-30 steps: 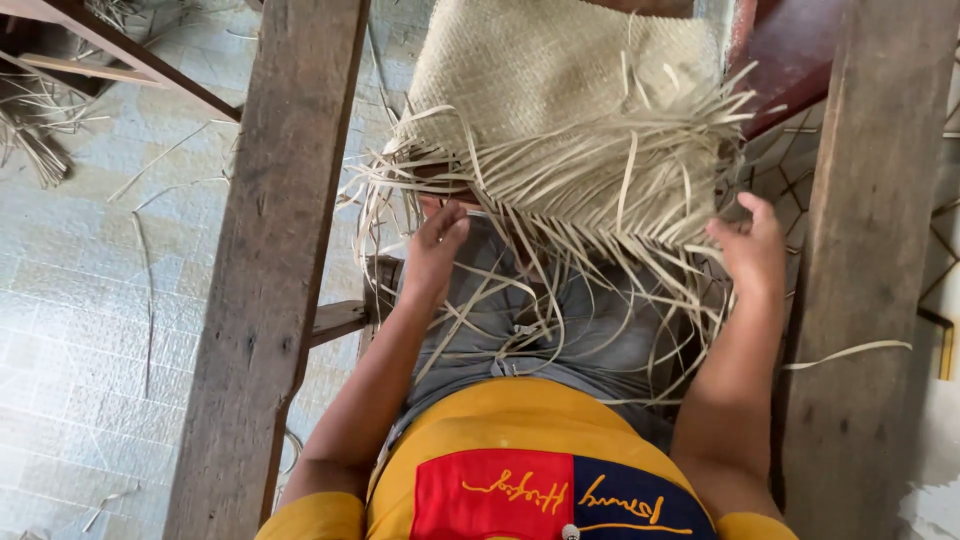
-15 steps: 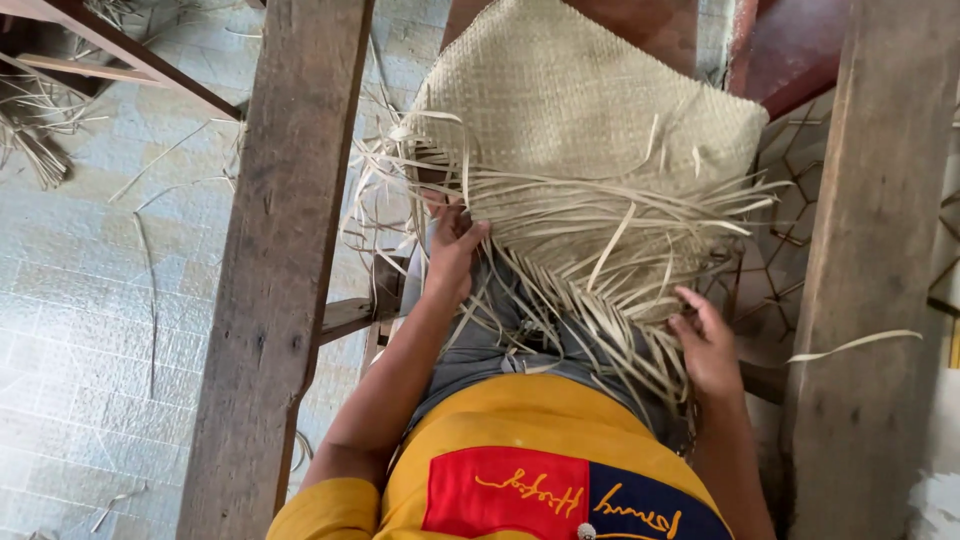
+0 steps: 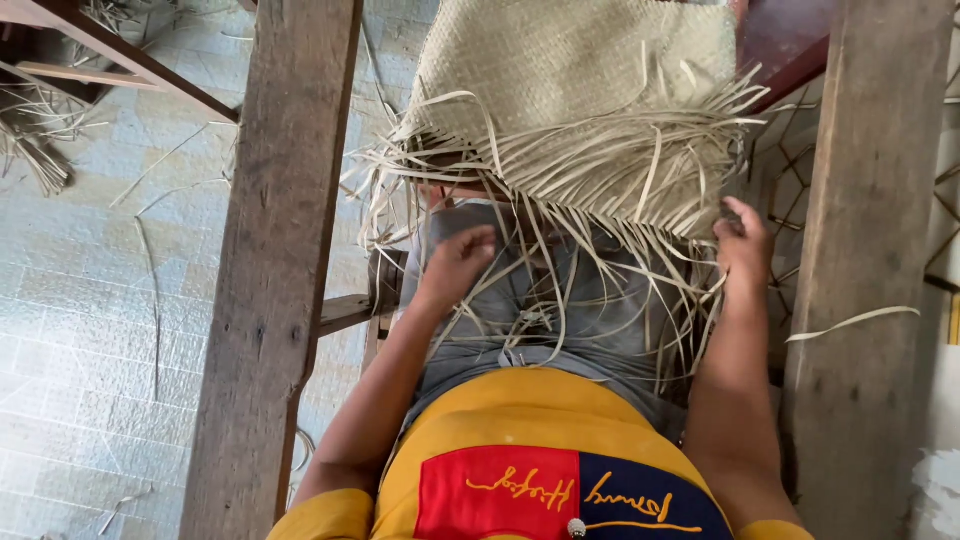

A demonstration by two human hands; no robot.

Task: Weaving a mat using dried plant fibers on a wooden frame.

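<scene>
Far left: pale grey-blue tiled floor (image 3: pixel 80 330) with stray dry straw strips; a bundle of loose straw (image 3: pixel 40 160) lies near the top left corner, beside a dark slanted wooden frame rail (image 3: pixel 120 55).

Next: 1 broad weathered wooden post (image 3: pixel 280 260) runs from the top edge to the bottom edge, with a short crosspiece (image 3: pixel 345 312) jutting right toward the seat.

Centre: the pale tan woven straw mat piece (image 3: pixel 580 90) rests over the person's knees, woven part toward the top edge, unwoven loose strips (image 3: pixel 600 290) fanning down over the grey trousers (image 3: pixel 560 330). Yellow shirt with red and navy panels (image 3: pixel 540 470) fills the bottom edge.

Left hand (image 3: pixel 458 262): fingers curled loosely, lying on the lap among the loose strips just under the mat's lower left fringe. Touches strips; whether it pinches any, cannot tell.

Right hand (image 3: pixel 742 245): fingers bent, thumb side up, at the mat's lower right corner, touching the fringe. Firm hold or not: cannot tell.

Far right: second weathered wooden post (image 3: pixel 870 260), 1 straw strip (image 3: pixel 850 322) lying across it.
</scene>
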